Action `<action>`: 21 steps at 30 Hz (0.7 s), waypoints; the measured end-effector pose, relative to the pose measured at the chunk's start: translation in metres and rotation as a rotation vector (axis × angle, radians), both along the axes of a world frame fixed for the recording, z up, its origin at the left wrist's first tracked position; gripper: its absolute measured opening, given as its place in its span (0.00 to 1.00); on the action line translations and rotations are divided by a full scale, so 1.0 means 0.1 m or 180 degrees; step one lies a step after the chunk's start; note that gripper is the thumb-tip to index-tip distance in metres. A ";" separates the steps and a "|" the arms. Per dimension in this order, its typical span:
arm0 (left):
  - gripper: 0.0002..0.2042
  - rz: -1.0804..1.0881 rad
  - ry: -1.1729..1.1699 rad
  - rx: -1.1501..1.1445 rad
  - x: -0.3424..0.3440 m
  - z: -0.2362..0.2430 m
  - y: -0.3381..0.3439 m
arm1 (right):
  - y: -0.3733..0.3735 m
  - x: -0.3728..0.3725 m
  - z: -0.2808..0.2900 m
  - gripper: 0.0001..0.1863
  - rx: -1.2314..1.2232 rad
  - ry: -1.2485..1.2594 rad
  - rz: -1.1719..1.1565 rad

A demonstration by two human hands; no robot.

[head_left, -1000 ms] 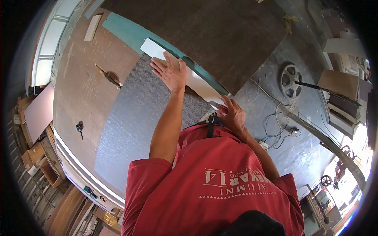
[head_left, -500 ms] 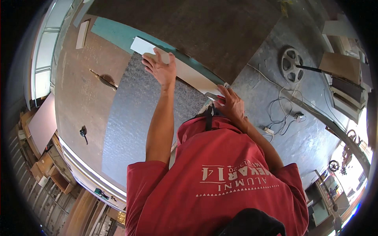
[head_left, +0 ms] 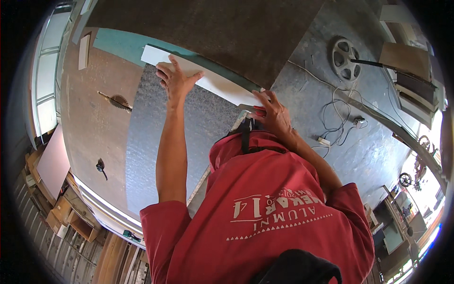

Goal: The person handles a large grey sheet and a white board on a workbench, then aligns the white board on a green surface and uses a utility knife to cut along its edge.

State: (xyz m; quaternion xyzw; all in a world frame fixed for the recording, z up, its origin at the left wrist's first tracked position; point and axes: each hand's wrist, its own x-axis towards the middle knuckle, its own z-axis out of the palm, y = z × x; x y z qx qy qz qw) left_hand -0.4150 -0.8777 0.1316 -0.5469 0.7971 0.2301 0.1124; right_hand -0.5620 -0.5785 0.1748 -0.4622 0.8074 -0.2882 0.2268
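Observation:
A long, narrow white board [head_left: 222,89] lies slantwise in front of me, over the edge of a green sheet [head_left: 116,46]. My left hand [head_left: 177,85] rests on the board's near edge toward its left end, fingers and thumb spread apart. At the board's right end, my right hand [head_left: 276,116] is closed round a red-handled tool with a flat grey blade [head_left: 248,108]. The fingertips of that hand reach the board's end. How the blade meets the board is too small to tell. A grey speckled sheet [head_left: 161,118] lies beneath.
A toothed circular saw blade [head_left: 119,101] sticks up from the brown tabletop at left, near a short wood strip [head_left: 83,51]. A large dark panel [head_left: 213,28] lies beyond the board. Right of me are a spoked wheel [head_left: 346,59] and tangled cables [head_left: 336,113].
The whole view has shifted, so board and hands appear farther left. My left thumb stretches out wider along the board. The right hand still grips the red-handled tool at the board's end.

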 end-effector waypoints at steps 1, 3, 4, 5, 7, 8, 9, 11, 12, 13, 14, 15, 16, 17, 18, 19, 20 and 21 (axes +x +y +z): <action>0.68 0.0025 -0.0009 0.0009 0.00 0.00 -0.01 | 0.03 0.00 -0.02 0.34 0.0004 0.0000 -0.0003; 0.68 0.0042 -0.0041 0.0005 -0.01 -0.01 -0.01 | 0.10 -0.03 -0.07 0.28 -0.0220 -0.0401 -0.0416; 0.68 0.0062 -0.0073 -0.0004 -0.01 -0.01 -0.01 | 0.12 -0.06 -0.07 0.28 -0.0219 -0.0406 -0.0415; 0.68 0.0064 -0.0078 -0.0003 -0.02 -0.01 0.00 | 0.14 -0.11 -0.06 0.26 -0.0232 -0.0654 -0.0562; 0.67 0.0099 -0.0158 -0.0041 -0.06 0.01 0.02 | 0.11 -0.21 0.07 0.21 -0.0002 -0.0794 -0.0735; 0.67 0.0096 -0.0156 -0.0035 -0.07 0.03 0.02 | 0.13 -0.23 0.04 0.21 0.0003 -0.0791 -0.0739; 0.67 0.0033 -0.0149 -0.0147 -0.07 0.04 0.03 | 0.13 -0.27 0.01 0.20 -0.0072 -0.0591 -0.0740; 0.67 -0.0026 -0.0130 -0.0255 -0.10 0.04 0.03 | 0.15 -0.30 -0.01 0.20 -0.0144 -0.0378 -0.0737; 0.68 -0.0022 -0.0097 -0.0215 -0.08 0.03 0.02 | 0.09 -0.31 0.06 0.20 0.0004 -0.0617 -0.0805; 0.68 -0.0013 -0.0068 -0.0180 -0.06 0.03 0.01 | 0.02 -0.32 0.14 0.20 0.0150 -0.0859 -0.0865; 0.68 0.0021 -0.0067 -0.0188 -0.04 0.03 0.00 | -0.06 -0.32 0.23 0.20 0.0146 -0.0857 -0.0831; 0.68 -0.0009 -0.0038 -0.0167 -0.05 0.03 0.00 | -0.16 -0.33 0.34 0.20 0.0335 -0.1299 -0.0939; 0.69 -0.0032 -0.0011 -0.0146 -0.06 0.04 0.00 | -0.23 -0.33 0.39 0.19 0.0528 -0.1741 -0.1038; 0.69 -0.0001 -0.0007 -0.0158 -0.06 0.05 0.00 | -0.26 -0.33 0.34 0.19 0.0525 -0.1734 -0.1005; 0.69 -0.0045 0.0030 -0.0076 -0.07 0.08 -0.01 | -0.33 -0.32 0.27 0.19 0.0240 -0.1325 -0.0743; 0.70 -0.0087 0.0065 0.0005 -0.08 0.10 -0.01 | -0.39 -0.32 0.23 0.18 -0.0045 -0.0917 -0.0479; 0.70 -0.0057 0.0063 -0.0023 -0.09 0.13 -0.01 | -0.45 -0.33 0.20 0.18 -0.0069 -0.0921 -0.0445; 0.71 -0.0089 0.0060 0.0020 -0.07 0.16 0.00 | -0.58 -0.32 0.25 0.21 0.0020 -0.1591 -0.0545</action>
